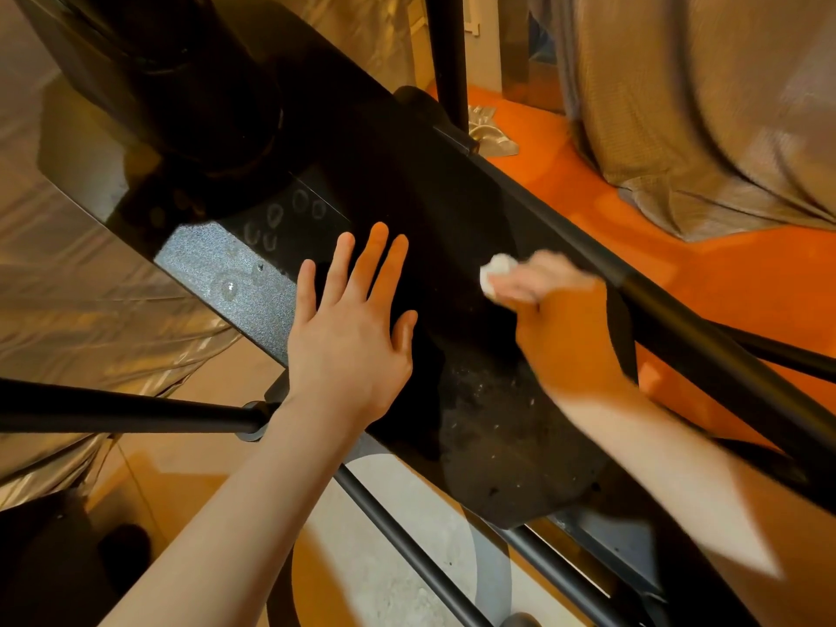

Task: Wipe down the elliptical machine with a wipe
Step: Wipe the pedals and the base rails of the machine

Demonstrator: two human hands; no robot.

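Observation:
The elliptical machine's black housing (443, 210) runs diagonally from upper left to lower right across the head view. My left hand (348, 328) lies flat on it with fingers straight and spread. To its right, my right hand (561, 323) grips a small crumpled white wipe (495, 273) and holds it against the dark surface; the hand is motion-blurred. Dusty specks and smudges show on the lower part of the housing (506, 427), and ring-shaped marks on the grey panel (253, 260) left of my left hand.
Black tubular arms of the machine cross at the right (678, 319) and lower left (126, 414). An upright black post (448, 61) stands behind. Orange floor (678, 246) lies to the right, with beige draped fabric (705, 106) at upper right and shiny fabric (68, 310) at left.

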